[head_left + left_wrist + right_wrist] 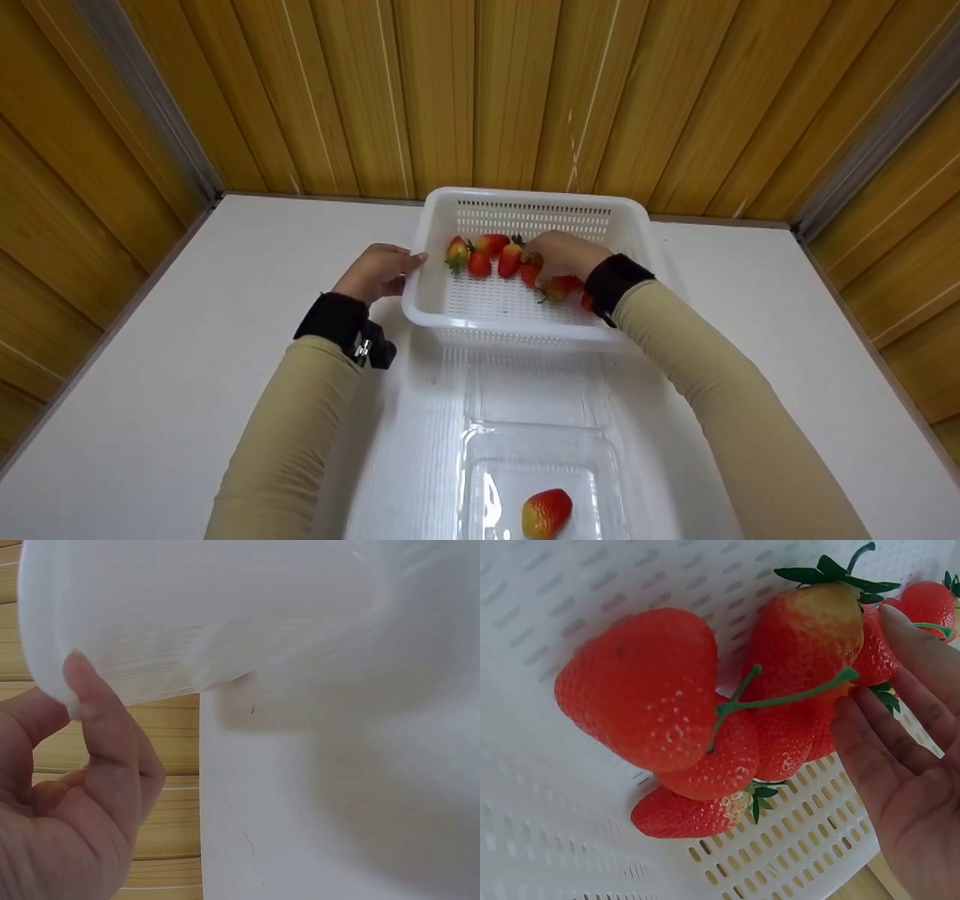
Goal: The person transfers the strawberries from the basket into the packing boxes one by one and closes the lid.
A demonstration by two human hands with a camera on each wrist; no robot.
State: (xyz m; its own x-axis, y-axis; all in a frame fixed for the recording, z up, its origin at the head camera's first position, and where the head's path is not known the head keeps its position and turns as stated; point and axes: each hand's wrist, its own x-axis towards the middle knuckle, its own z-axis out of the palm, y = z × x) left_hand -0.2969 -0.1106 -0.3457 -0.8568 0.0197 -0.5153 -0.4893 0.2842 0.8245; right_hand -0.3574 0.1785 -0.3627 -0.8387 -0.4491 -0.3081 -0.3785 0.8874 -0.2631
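My left hand (381,271) pinches the left rim of a white plastic basket (517,323), its thumb over the edge and fingers outside, as the left wrist view shows too. Inside the basket, my right hand (566,255) reaches among several red strawberries (510,260) with green leaves. In the right wrist view, a red strawberry (874,652) sits between its thumb and fingers, partly hidden by them. Beside the fingers are a large strawberry with a pale top (802,637) and a rounder red one (649,690).
In front of the basket lies an opened clear plastic box (540,433), its lid toward the basket and one red-and-yellow strawberry (547,513) in it. All stand on a white table (187,337). Wood-patterned wall panels (510,97) rise behind the basket and at both sides.
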